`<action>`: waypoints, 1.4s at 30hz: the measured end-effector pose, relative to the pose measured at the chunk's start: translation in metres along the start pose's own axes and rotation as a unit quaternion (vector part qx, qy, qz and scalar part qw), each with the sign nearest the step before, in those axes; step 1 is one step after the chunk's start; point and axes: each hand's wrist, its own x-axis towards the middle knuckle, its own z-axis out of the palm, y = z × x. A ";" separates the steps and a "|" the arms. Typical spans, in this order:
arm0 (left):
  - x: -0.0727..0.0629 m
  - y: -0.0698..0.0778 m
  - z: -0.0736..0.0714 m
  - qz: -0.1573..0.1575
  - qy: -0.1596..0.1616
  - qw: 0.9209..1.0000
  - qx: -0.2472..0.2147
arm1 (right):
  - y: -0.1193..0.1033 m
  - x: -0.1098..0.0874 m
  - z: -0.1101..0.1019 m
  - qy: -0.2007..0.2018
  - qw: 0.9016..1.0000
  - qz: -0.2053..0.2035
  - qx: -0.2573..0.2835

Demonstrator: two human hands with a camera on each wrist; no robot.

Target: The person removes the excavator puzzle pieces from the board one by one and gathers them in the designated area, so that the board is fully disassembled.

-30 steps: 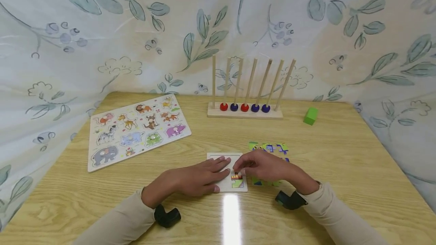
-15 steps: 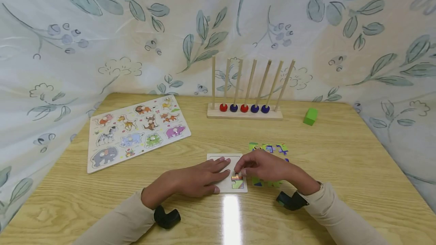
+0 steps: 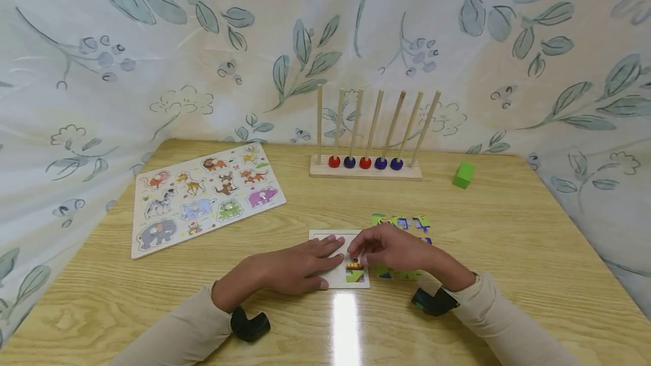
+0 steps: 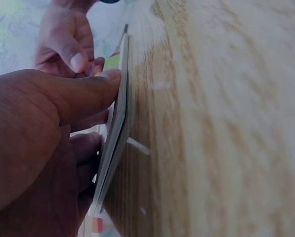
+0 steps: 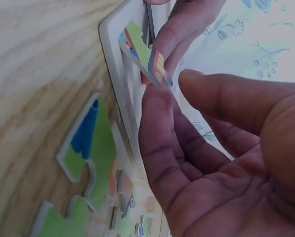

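A white puzzle board (image 3: pixel 325 234) with a raised rim lies before me. My left hand (image 3: pixel 300 267) rests spread over its left part, fingers fairly straight, with the thumb (image 4: pixel 95 91) at the near edge. A small jigsaw piece (image 3: pixel 355 273), green with a red and yellow strip, is at the board's lower right. My right hand (image 3: pixel 389 247) has curled fingers at its top edge. In the right wrist view the jigsaw piece (image 5: pixel 143 52) leans at a slant over the board, index fingertip against its end and thumb close beside.
Several loose jigsaw pieces (image 5: pixel 90 153) lie right of the board, partly hidden by my right hand. An animal peg puzzle (image 3: pixel 208 196) lies at the back left. A wooden peg stand (image 3: pixel 366 171) with red and blue beads and a green block (image 3: pixel 464 175) stand toward the back.
The jigsaw piece has shifted and turned slightly, its red and yellow strip now showing more plainly. My right fingers have moved a little; my left hand stays put.
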 end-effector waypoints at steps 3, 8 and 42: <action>0.001 0.000 0.001 0.000 0.001 1.000 0.000 | 0.001 0.001 0.001 -0.006 1.000 -0.004 -0.001; 0.001 0.000 0.001 -0.001 0.003 1.000 0.002 | 0.000 0.001 0.004 -0.019 1.000 0.007 -0.009; 0.001 -0.001 0.003 -0.003 -0.006 1.000 0.008 | 0.008 -0.050 -0.024 0.037 0.998 0.045 -0.028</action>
